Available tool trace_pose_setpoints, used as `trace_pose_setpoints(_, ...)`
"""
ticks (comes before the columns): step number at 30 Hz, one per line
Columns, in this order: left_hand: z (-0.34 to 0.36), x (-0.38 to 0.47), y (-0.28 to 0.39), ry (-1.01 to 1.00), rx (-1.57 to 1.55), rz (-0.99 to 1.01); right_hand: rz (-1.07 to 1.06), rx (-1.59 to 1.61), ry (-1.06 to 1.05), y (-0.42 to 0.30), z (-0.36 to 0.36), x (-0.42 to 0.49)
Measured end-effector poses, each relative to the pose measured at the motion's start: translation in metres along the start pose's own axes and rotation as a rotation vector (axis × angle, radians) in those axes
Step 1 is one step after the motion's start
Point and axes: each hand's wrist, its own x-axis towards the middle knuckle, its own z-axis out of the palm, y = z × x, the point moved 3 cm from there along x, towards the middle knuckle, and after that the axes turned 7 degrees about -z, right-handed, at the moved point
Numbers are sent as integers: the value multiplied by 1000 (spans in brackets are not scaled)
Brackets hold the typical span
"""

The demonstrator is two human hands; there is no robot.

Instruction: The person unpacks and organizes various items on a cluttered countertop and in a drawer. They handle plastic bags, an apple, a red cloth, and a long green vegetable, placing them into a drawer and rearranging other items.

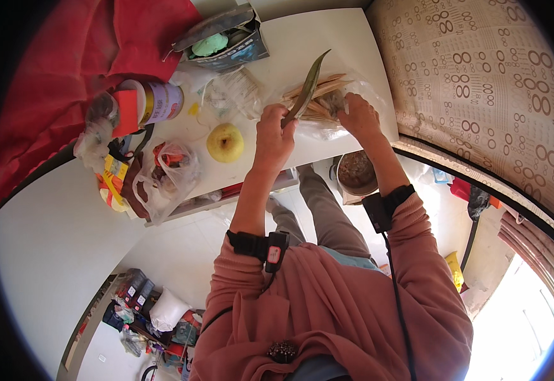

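Note:
My left hand (275, 139) holds the lower end of a long, curved green pod or leaf (307, 89) between thumb and fingers, its pointed tip upward. My right hand (360, 116) is at the right side of a clear plastic bag (327, 131) that lies on the white tabletop (305, 28). Its fingertips touch the bag or the stuff in it; whether they grip is hidden. Several pale brown dried strips (322, 90) lie in the bag. A round yellow-green fruit (225, 142) sits to the left of my left hand.
A dark box (238, 50) with a green item stands at the back. On the left are a lilac and gold tin (162, 101), a knotted plastic bag (167, 176) and red cloth (91, 43). A patterned panel (486, 76) borders the right. Below the edge is a round pot (357, 174).

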Motion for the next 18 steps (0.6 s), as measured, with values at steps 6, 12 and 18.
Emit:
trace_pose_setpoints(6, -1, -2, -7, 20, 25, -21, -110, 334, 310, 8, -9, -16)
trace_pose_setpoints(12, 1, 0, -17, 47, 128, 23, -86, 865, 368, 25, -16, -23)
trace_pose_setpoints(18, 5, -2, -20, 1, 124, -83, -106, 1304, 512, 32, -25, -27)
